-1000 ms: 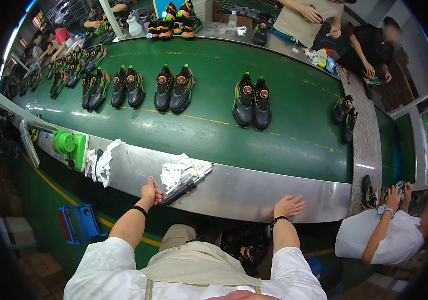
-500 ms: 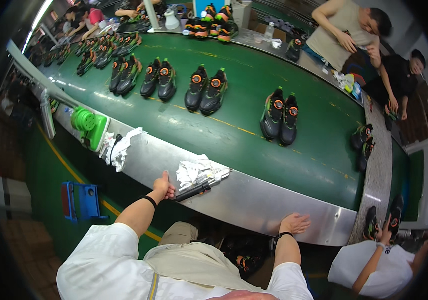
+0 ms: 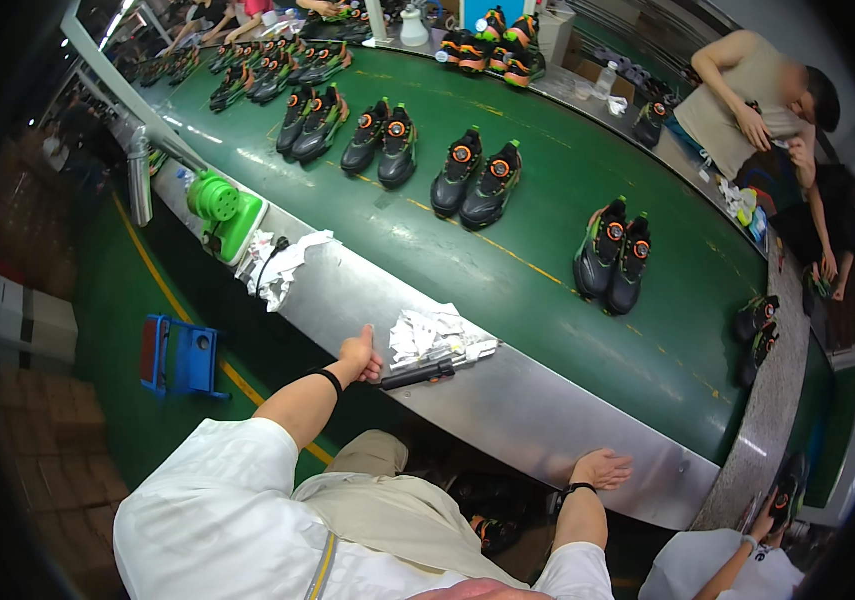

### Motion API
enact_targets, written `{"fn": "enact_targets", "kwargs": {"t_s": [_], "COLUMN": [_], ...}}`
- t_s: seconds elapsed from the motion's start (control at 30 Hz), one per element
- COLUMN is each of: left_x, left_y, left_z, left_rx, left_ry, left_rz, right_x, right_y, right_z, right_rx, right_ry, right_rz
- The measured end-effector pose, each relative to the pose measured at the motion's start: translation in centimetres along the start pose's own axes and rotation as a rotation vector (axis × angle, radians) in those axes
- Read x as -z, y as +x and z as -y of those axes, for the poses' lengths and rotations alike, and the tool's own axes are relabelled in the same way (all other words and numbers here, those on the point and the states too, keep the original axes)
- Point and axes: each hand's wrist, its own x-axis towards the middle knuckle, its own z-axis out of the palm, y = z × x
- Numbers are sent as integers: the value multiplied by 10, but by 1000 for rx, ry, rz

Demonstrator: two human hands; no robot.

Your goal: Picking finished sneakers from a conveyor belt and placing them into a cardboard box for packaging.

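Observation:
My left hand [image 3: 361,355] rests at the near edge of the bare metal ledge [image 3: 538,420], thumb up and fingers loosely apart, holding nothing. Close to its fingertips lies a dark stick-like tool [image 3: 418,377], beside a pile of crumpled white paper [image 3: 423,333]. Farther right, my right hand [image 3: 604,468] is at the same ledge with fingers stretched out, also without anything in it. Beyond the ledge, a pair of black sneakers with orange dials and green trim [image 3: 615,258] stands upright on the green belt [image 3: 538,300]. Neither hand touches the shoes.
More sneaker pairs [image 3: 478,180] line the belt to the left. A green fan [image 3: 216,200] and more crumpled paper [image 3: 283,268] sit on the left ledge. Below is a blue stool [image 3: 183,357]. Co-workers are across the belt; another [image 3: 723,565] handles a shoe at lower right.
The whole view has shifted, so the belt, shoes and ledge appear farther right. Both hands keep nearly the same pose at the ledge and take hold of nothing.

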Motion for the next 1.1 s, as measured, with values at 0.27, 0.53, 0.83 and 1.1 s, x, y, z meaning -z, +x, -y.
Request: {"fn": "enact_targets", "kwargs": {"t_s": [0.27, 0.53, 0.83, 1.1], "left_x": [2, 2, 2, 1], "left_y": [-6, -8, -7, -6], "left_z": [3, 3, 3, -1], "left_rx": [9, -6, -2, 4], "left_ry": [16, 5, 0, 41], "left_rz": [10, 7, -2, -6], "right_x": [-4, -7, -12, -18], "right_y": [-2, 0, 1, 4], "right_z": [-6, -8, -5, -3], "right_rx": [-2, 23, 5, -1], "right_ry": [-54, -37, -10, -20], "right_rz": [-31, -45, -41, -53]}}
